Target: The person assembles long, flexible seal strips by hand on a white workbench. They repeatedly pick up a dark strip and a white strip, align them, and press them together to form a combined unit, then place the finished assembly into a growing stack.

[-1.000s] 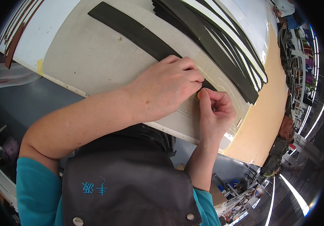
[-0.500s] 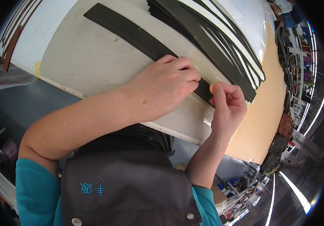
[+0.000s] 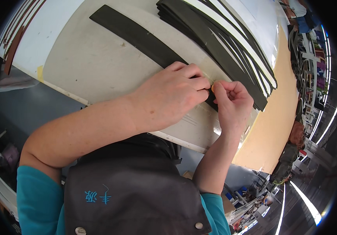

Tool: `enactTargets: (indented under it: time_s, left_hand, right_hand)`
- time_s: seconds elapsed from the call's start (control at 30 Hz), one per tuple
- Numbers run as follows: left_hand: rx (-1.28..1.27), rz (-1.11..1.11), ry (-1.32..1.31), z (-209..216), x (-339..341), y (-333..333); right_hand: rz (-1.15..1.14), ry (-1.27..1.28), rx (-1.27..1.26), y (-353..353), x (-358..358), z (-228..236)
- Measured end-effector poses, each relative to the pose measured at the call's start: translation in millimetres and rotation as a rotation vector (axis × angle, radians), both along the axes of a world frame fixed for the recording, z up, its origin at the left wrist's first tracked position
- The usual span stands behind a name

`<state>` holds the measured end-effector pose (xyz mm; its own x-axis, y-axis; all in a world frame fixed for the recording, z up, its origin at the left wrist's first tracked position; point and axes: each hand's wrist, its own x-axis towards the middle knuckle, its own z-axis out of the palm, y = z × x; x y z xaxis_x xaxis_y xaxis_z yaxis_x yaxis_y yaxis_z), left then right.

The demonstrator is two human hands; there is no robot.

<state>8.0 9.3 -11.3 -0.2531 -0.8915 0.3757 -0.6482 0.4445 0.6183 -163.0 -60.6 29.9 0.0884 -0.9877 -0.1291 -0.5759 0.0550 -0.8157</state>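
Note:
A long dark strip (image 3: 131, 34), flat and leather-like, lies slantwise over the pale table board. My left hand (image 3: 172, 96) rests on its nearer end, fingers curled and pressed against it. Right beside those fingertips, my right hand (image 3: 235, 102) is closed in a pinch of thumb and forefinger at the strip's end. A small orange spot (image 3: 213, 89) shows at the pinching fingertips; I cannot tell whether it is a held piece or a fingertip cover. The strip's part under my left hand is hidden.
Beyond my hands lies a fanned stack of similar dark strips (image 3: 200, 35), some with white faces. Thin brown strips (image 3: 13, 47) sit at the far left on a white sheet (image 3: 55, 23). A tan board (image 3: 266, 145) covers the table's right side.
My right hand has shifted left, bringing its pinch closer to the left fingertips. My left hand stays on the strip. The whole view has shifted slightly.

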Motion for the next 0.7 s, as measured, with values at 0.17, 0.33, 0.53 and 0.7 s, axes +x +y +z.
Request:
enactTargets:
  time_s: [0.17,0.33,0.53,0.7]
  left_hand:
    - [-0.007,0.001,-0.022,2,0,0]
    - [-0.034,-0.005,-0.028,-2,-1,0]
    - [-0.006,-0.044,-0.115,13,4,-2]
    - [0.071,-0.039,-0.201,40,2,-22]
  right_hand:
    - [-0.017,0.017,-0.039,0,3,-3]
    - [-0.085,-0.2,-0.046,9,-13,-1]
    - [-0.29,-0.072,-0.198,23,-116,-4]
    - [-0.301,0.08,-0.361,54,-171,-23]
